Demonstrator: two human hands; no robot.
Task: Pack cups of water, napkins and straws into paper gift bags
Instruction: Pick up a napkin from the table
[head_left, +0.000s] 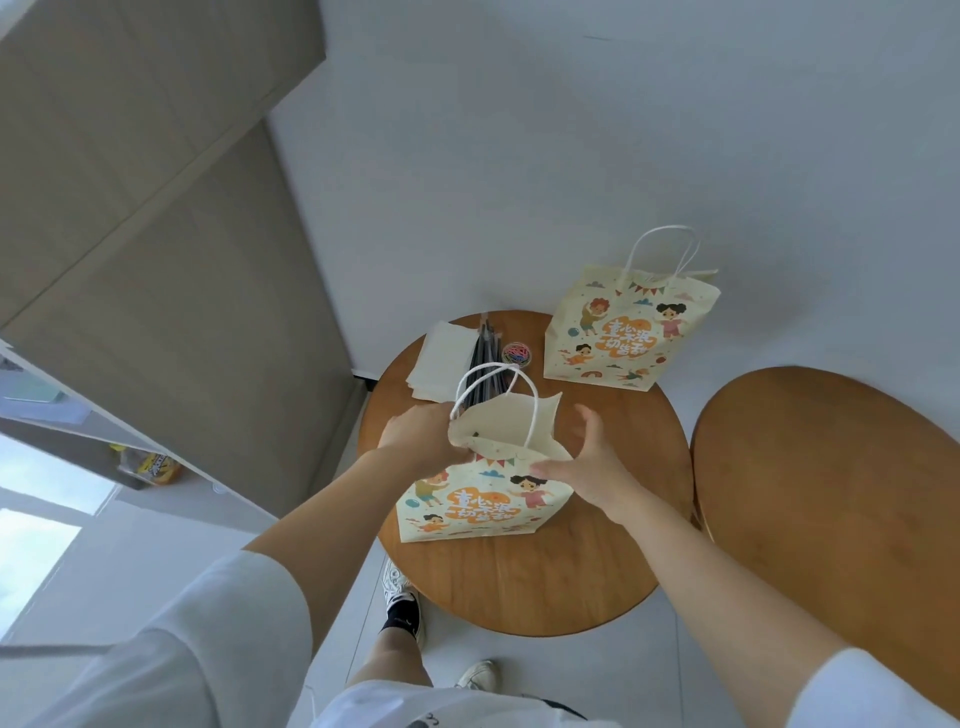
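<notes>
A cream paper gift bag (475, 506) with cartoon children printed on it stands on the round wooden table (545, 582), its mouth spread wide. My left hand (421, 436) grips the bag's left rim. My right hand (587, 467) pinches the near right rim with its fingers spread. A second, matching gift bag (623, 338) stands at the table's far right, its handles upright. A stack of white napkins (441, 358) and a bundle of dark straws (483, 358) lie at the far left. No cups are in view.
A small round dish of coloured clips (516, 354) sits beside the straws. A second wooden table (831, 493) stands to the right. A white wall is close behind. My feet (402, 597) are on the floor below the table's near edge.
</notes>
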